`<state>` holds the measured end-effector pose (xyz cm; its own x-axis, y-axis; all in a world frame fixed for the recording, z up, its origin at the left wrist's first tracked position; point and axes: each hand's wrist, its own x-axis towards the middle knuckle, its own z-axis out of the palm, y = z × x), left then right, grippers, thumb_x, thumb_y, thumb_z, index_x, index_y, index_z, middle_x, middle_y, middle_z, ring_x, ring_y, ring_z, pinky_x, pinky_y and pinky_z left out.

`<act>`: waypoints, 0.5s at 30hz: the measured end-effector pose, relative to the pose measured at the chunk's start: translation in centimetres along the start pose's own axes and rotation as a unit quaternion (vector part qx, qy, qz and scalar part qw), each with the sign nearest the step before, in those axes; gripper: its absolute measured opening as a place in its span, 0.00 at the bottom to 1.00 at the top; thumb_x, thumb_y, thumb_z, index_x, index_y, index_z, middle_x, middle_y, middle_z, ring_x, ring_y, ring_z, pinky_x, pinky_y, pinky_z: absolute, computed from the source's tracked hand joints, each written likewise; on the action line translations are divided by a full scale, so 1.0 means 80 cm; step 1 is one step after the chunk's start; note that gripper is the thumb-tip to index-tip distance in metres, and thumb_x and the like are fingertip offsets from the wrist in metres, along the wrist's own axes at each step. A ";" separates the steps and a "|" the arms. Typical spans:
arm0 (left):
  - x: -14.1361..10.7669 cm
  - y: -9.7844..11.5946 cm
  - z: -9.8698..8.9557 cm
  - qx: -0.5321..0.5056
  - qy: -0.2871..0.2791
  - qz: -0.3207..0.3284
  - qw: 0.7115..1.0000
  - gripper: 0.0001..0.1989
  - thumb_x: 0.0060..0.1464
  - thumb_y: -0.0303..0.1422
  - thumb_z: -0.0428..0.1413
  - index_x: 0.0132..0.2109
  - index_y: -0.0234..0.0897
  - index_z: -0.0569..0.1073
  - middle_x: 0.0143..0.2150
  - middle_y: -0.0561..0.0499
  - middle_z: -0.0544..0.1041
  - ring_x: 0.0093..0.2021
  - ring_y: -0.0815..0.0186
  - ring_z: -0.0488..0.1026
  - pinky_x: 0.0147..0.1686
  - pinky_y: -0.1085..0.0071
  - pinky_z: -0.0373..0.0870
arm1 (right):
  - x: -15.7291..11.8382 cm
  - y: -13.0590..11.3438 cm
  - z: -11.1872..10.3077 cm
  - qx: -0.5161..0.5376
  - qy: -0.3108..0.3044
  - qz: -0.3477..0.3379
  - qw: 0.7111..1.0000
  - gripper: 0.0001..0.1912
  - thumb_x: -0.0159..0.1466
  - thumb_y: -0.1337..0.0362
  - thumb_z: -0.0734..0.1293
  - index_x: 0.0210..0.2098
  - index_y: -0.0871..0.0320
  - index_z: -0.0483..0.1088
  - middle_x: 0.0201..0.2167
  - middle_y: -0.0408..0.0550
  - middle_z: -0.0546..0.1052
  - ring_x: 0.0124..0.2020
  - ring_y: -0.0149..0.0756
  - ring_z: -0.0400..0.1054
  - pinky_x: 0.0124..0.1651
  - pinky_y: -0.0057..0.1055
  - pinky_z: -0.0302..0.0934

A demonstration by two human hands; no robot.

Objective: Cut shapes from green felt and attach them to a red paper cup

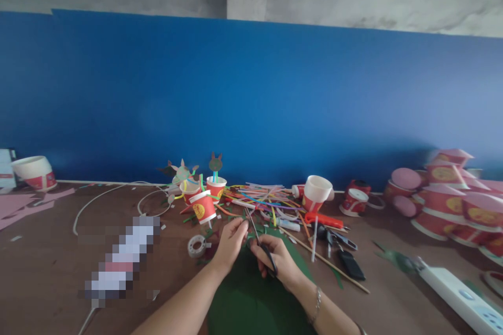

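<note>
Your left hand [231,245] holds a narrow pinch on the top of a dark green paper sheet [251,293], which lies at the near edge of the brown wooden tabletop [47,251]. Your right hand [273,260] closes around long-bladed, black-handled steel scissors [268,257], their tips up past the sheet's top edge. A clear adhesive tape roll [197,246] sits just beside your left hand.

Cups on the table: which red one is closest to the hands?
The red cup with the yellow circle, leaning just past the left hand. The other cups sit farther off, like the white-topped one beyond the right hand.
</note>
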<state>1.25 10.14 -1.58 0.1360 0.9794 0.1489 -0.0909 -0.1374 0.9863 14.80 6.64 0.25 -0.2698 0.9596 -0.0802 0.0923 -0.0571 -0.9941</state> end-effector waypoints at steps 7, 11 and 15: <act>0.000 0.002 -0.001 0.018 -0.014 0.011 1.000 0.16 0.54 0.41 0.49 0.24 0.36 0.59 0.21 0.58 0.54 0.23 0.73 0.53 0.23 0.76 0.49 | -0.001 -0.003 -0.001 -0.002 0.002 -0.001 1.000 0.18 0.50 0.50 0.67 0.25 0.60 0.64 0.11 0.35 0.64 0.11 0.23 0.56 0.13 0.19 0.50; 0.000 0.001 -0.003 0.014 -0.017 0.007 1.000 0.16 0.54 0.41 0.49 0.24 0.36 0.60 0.21 0.58 0.54 0.23 0.73 0.52 0.23 0.76 0.49 | -0.001 -0.004 0.000 -0.015 0.010 0.019 1.000 0.19 0.50 0.49 0.67 0.25 0.60 0.64 0.10 0.35 0.63 0.10 0.22 0.54 0.12 0.19 0.50; 0.000 -0.001 -0.004 0.018 -0.017 0.008 1.000 0.16 0.53 0.42 0.49 0.24 0.36 0.60 0.21 0.58 0.55 0.23 0.73 0.52 0.23 0.76 0.49 | -0.002 -0.004 -0.001 -0.013 0.002 0.017 1.000 0.20 0.51 0.48 0.67 0.25 0.60 0.64 0.11 0.36 0.65 0.10 0.23 0.57 0.11 0.18 0.46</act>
<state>0.91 10.24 -1.65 0.1678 0.9718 0.1658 -0.0588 -0.1580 0.9857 14.92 6.54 0.58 -0.2624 0.9583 -0.1130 0.1266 -0.0819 -0.9886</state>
